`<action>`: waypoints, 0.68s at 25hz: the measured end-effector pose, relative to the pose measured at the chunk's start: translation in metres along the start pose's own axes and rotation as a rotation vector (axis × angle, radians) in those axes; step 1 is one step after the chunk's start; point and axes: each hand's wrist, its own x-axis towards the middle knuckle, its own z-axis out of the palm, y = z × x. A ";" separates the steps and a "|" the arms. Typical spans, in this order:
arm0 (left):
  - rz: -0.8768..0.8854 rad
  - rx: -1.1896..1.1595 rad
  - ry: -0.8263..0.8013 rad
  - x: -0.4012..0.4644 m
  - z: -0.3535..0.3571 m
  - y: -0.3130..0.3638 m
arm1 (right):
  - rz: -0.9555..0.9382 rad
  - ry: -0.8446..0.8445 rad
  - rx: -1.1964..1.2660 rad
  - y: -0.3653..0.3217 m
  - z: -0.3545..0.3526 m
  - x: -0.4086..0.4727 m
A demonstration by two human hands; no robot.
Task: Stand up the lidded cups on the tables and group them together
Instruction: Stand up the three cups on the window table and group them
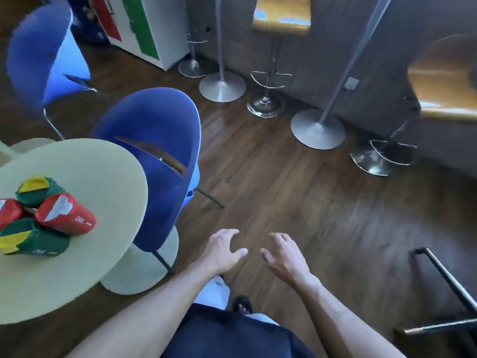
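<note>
Four lidded cups (44, 218) clustered, touching, at left part of round table (103, 182); leftmost red one cut off by frame edge, postures blurred. Left hand (223, 250) and right hand (282, 257) right of table, over floor, fingers spread, gripping nothing.

Four cups (44, 218) cluster on the table (85, 174) to my left, apparently upright; a chair (154, 140) stands just behind it.
</note>
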 end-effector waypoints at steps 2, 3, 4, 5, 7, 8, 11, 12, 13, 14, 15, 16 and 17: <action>0.032 0.044 -0.082 0.021 0.010 0.018 | 0.081 0.027 0.037 0.021 -0.007 -0.002; 0.044 0.069 -0.117 0.032 0.015 0.025 | 0.113 0.032 0.055 0.029 -0.010 -0.002; 0.058 0.092 -0.153 0.045 0.020 0.033 | 0.146 0.039 0.065 0.037 -0.014 0.000; 0.076 0.109 -0.180 0.059 0.024 0.042 | 0.178 0.054 0.070 0.045 -0.019 0.004; 0.108 0.112 -0.223 0.087 0.028 0.061 | 0.240 0.076 0.082 0.056 -0.032 0.017; 0.127 0.109 -0.235 0.101 0.028 0.069 | 0.264 0.077 0.083 0.061 -0.040 0.024; 0.200 0.142 -0.282 0.152 0.029 0.099 | 0.338 0.125 0.090 0.074 -0.069 0.050; 0.224 0.159 -0.297 0.167 0.028 0.110 | 0.354 0.144 0.092 0.078 -0.078 0.059; 0.255 0.185 -0.308 0.182 0.027 0.121 | 0.365 0.168 0.096 0.082 -0.088 0.069; 0.279 0.203 -0.320 0.197 0.028 0.131 | 0.380 0.190 0.105 0.087 -0.098 0.079; 0.295 0.226 -0.336 0.211 0.029 0.142 | 0.399 0.206 0.117 0.091 -0.108 0.088; 0.299 0.241 -0.349 0.222 0.030 0.151 | 0.411 0.216 0.134 0.095 -0.117 0.095; 0.297 0.254 -0.360 0.232 0.031 0.160 | 0.413 0.226 0.139 0.100 -0.124 0.102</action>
